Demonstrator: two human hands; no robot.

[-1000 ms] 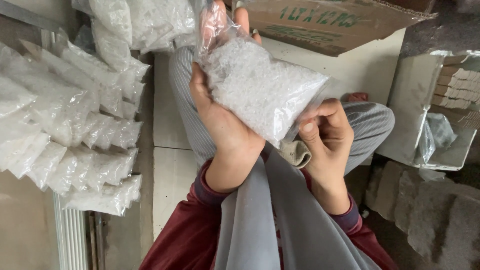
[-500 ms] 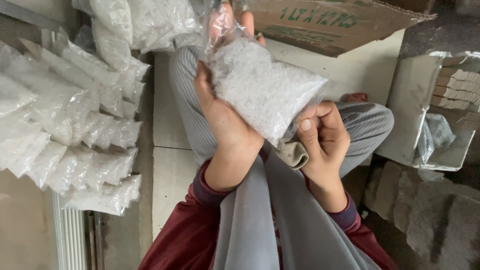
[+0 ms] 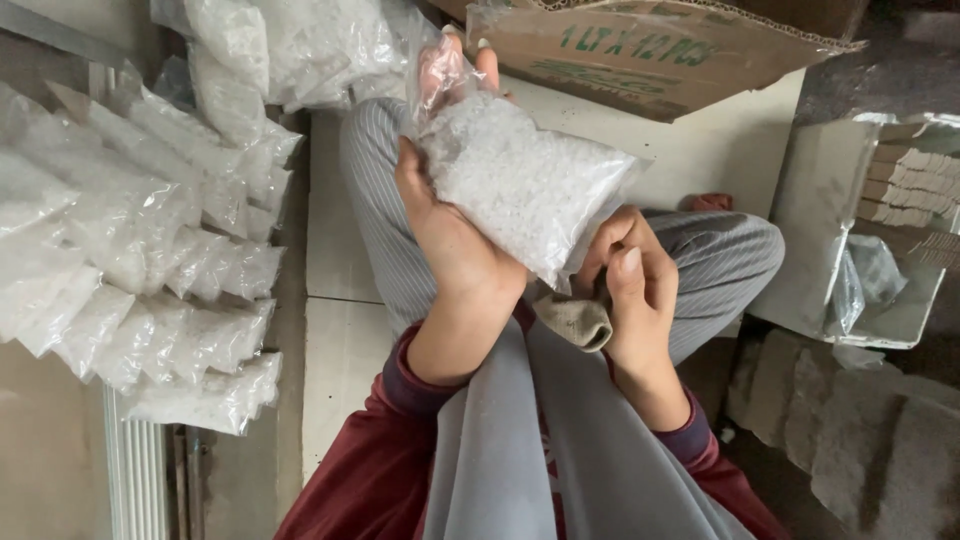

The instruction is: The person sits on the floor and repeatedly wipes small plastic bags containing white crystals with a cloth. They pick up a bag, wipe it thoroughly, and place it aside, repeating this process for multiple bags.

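My left hand (image 3: pixel 455 225) cradles a clear plastic bag (image 3: pixel 525 185) filled with white granules, fingers reaching up behind the bag's top. My right hand (image 3: pixel 630 290) grips the bag's lower right corner, fingers curled and thumb up. The bag is held above my crossed legs in grey striped trousers. A grey sock toe (image 3: pixel 575 320) shows between my hands.
A pile of several filled clear bags (image 3: pixel 140 250) lies at the left, with more bags (image 3: pixel 290 40) at the top. A brown cardboard box (image 3: pixel 660 50) stands ahead. A white open box (image 3: pixel 880 240) sits at the right, rough stone blocks (image 3: pixel 850 440) below it.
The bag and both hands have shifted slightly; my right hand's grip at the lower corner has tightened a little. Otherwise nothing moved.
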